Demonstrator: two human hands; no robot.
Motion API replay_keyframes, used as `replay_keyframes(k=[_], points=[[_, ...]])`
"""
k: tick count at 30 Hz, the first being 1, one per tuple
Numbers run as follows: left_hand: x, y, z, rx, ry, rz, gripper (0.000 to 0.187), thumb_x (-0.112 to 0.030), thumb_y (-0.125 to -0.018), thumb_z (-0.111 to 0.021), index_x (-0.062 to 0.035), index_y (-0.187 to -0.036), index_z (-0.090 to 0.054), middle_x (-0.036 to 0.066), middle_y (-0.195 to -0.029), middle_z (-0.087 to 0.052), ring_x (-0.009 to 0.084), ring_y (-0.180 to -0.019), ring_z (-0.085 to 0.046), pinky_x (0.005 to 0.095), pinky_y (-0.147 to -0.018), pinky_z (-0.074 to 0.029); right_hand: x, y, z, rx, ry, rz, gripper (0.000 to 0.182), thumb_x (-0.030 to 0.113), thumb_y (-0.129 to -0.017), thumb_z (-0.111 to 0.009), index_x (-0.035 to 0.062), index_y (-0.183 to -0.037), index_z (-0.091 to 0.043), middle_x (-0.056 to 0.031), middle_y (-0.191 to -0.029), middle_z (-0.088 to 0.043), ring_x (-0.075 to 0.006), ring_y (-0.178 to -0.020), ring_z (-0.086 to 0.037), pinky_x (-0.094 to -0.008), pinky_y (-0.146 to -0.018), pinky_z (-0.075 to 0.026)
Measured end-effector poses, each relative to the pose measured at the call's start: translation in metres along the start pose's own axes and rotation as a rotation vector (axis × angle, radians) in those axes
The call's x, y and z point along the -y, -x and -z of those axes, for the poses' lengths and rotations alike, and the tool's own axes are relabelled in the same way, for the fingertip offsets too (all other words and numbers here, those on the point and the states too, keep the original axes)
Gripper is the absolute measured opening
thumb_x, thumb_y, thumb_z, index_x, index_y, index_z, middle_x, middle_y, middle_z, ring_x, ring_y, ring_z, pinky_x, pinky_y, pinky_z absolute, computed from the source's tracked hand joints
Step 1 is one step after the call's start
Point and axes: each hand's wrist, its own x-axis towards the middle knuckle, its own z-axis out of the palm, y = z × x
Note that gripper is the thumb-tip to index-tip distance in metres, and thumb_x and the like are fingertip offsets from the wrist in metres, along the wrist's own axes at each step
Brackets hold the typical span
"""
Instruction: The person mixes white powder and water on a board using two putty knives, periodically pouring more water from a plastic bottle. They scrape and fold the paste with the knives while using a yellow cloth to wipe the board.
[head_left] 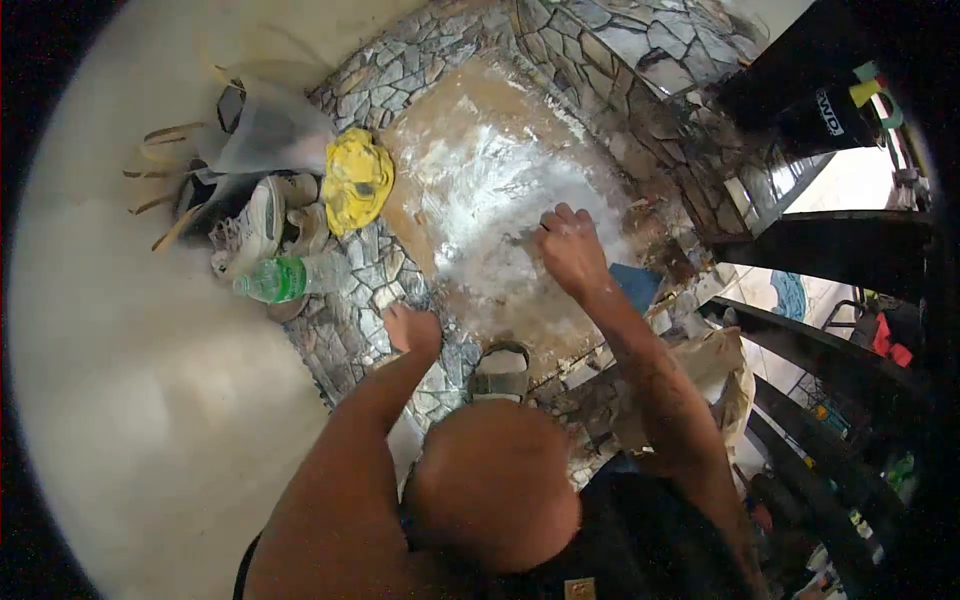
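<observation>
A brown board (410, 215) dusted with white powder (500, 185) lies on the stone-patterned floor. Over its right part is my right hand (568, 240), fingers curled down; whatever it may grip is too small to make out. My left hand (411, 329) is closed near the board's lower left edge, above the stone floor, and its fingertips are partly hidden. A blue piece (636, 287) lies beside my right wrist. Below the board, a sandal (501, 370) shows in front of a bent knee.
At the left are a clear bottle with a green label (283, 279), shoes (262, 222), a yellow cloth (356, 181) and a translucent bag (265, 130). Dark railing bars (830, 245) run along the right, near a crumpled brown paper bag (737, 375). A black container (825, 115) stands at upper right.
</observation>
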Motion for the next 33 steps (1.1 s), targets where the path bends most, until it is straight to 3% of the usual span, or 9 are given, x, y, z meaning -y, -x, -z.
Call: replay_keyframes(k=[6, 10, 17, 20, 23, 25, 27, 30, 33], points=[[-0.008, -0.037, 0.059, 0.524, 0.152, 0.003, 0.027, -0.016, -0.072, -0.057, 0.0031, -0.090, -0.063, 0.025, -0.090, -0.063, 0.0448, -0.086, -0.058, 0.0475, -0.083, -0.044, 0.008, 0.024, -0.023, 0.207, 0.023, 0.018, 0.014, 0.018, -0.077, -0.057, 0.0109, -0.081, -0.068, -0.0086, -0.087, -0.063, -0.0233, -0.096, -0.054, -0.0421, -0.078, -0.042], [0.018, -0.060, 0.033, 0.240, 0.198, 0.025, 0.028, -0.016, -0.071, -0.060, 0.0055, -0.089, -0.060, 0.030, -0.087, -0.061, 0.0465, -0.086, -0.058, 0.0493, -0.077, -0.045, -0.007, 0.014, 0.000, 0.142, -0.016, -0.115, 0.016, 0.017, -0.077, -0.055, 0.0117, -0.085, -0.068, -0.0078, -0.087, -0.063, -0.0235, -0.097, -0.053, -0.0417, -0.078, -0.042], [0.061, -0.069, 0.071, 0.249, 0.677, 0.381, 0.048, -0.018, -0.066, -0.075, 0.0080, -0.099, -0.052, 0.020, -0.101, -0.061, 0.0278, -0.088, -0.058, 0.0385, -0.078, -0.046, 0.004, 0.009, -0.024, 0.081, 0.001, -0.058, 0.013, 0.015, -0.071, -0.058, 0.0088, -0.078, -0.066, -0.0065, -0.080, -0.061, -0.0229, -0.093, -0.054, -0.0394, -0.075, -0.043], [0.085, -0.078, 0.064, 0.144, 0.889, 0.333, 0.058, -0.020, -0.065, -0.080, 0.0077, -0.107, -0.051, 0.017, -0.104, -0.061, 0.0288, -0.090, -0.059, 0.0391, -0.080, -0.046, 0.019, 0.016, -0.032, 0.124, 0.024, 0.048, 0.006, 0.012, -0.069, -0.058, 0.0087, -0.070, -0.063, -0.0068, -0.082, -0.060, -0.0219, -0.091, -0.054, -0.0387, -0.076, -0.044], [0.128, -0.109, 0.030, 0.082, 0.850, 0.546, 0.063, -0.023, -0.069, -0.080, 0.0066, -0.115, -0.048, 0.015, -0.104, -0.061, 0.0275, -0.090, -0.058, 0.0374, -0.082, -0.046, 0.010, 0.011, -0.025, 0.173, 0.072, 0.051, 0.016, 0.017, -0.070, -0.060, 0.0084, -0.080, -0.068, -0.0082, -0.084, -0.065, -0.0253, -0.090, -0.058, -0.0401, -0.074, -0.045], [0.132, -0.121, 0.042, 0.087, 1.146, 0.475, 0.063, -0.024, -0.072, -0.078, 0.0055, -0.118, -0.047, 0.014, -0.106, -0.061, 0.0263, -0.092, -0.058, 0.0360, -0.084, -0.045, -0.001, -0.005, -0.007, 0.377, 0.046, -0.081, 0.015, 0.017, -0.072, -0.059, 0.0105, -0.083, -0.069, -0.0092, -0.087, -0.066, -0.0264, -0.093, -0.058, -0.0412, -0.074, -0.046], [0.142, -0.136, 0.055, 0.140, 1.269, 0.500, 0.060, -0.024, -0.076, -0.075, 0.0040, -0.120, -0.047, 0.013, -0.110, -0.060, 0.0251, -0.097, -0.056, 0.0350, -0.088, -0.043, -0.015, -0.002, -0.001, 0.082, -0.102, -0.167, 0.019, 0.006, -0.069, -0.058, 0.0112, -0.084, -0.068, -0.0100, -0.084, -0.062, -0.0286, -0.089, -0.058, -0.0413, -0.077, -0.047], [0.165, -0.143, 0.059, 0.301, 1.073, 0.683, 0.055, -0.025, -0.081, -0.070, 0.0021, -0.123, -0.047, 0.012, -0.114, -0.058, 0.0236, -0.102, -0.054, 0.0351, -0.092, -0.041, -0.026, 0.007, 0.010, 0.057, -0.184, -0.398, 0.025, 0.010, -0.074, -0.063, 0.0121, -0.098, -0.068, -0.0099, -0.087, -0.065, -0.0306, -0.085, -0.061, -0.0405, -0.077, -0.048], [0.182, -0.155, 0.066, 0.475, 1.237, 0.582, 0.055, -0.026, -0.084, -0.067, 0.0004, -0.127, -0.045, 0.012, -0.111, -0.060, 0.0221, -0.097, -0.055, 0.0379, -0.088, -0.043, -0.047, 0.026, 0.000, 0.005, -0.250, -0.619, 0.027, 0.015, -0.077, -0.067, 0.0070, -0.103, -0.065, -0.0093, -0.087, -0.066, -0.0243, -0.078, -0.062, -0.0359, -0.074, -0.049]])
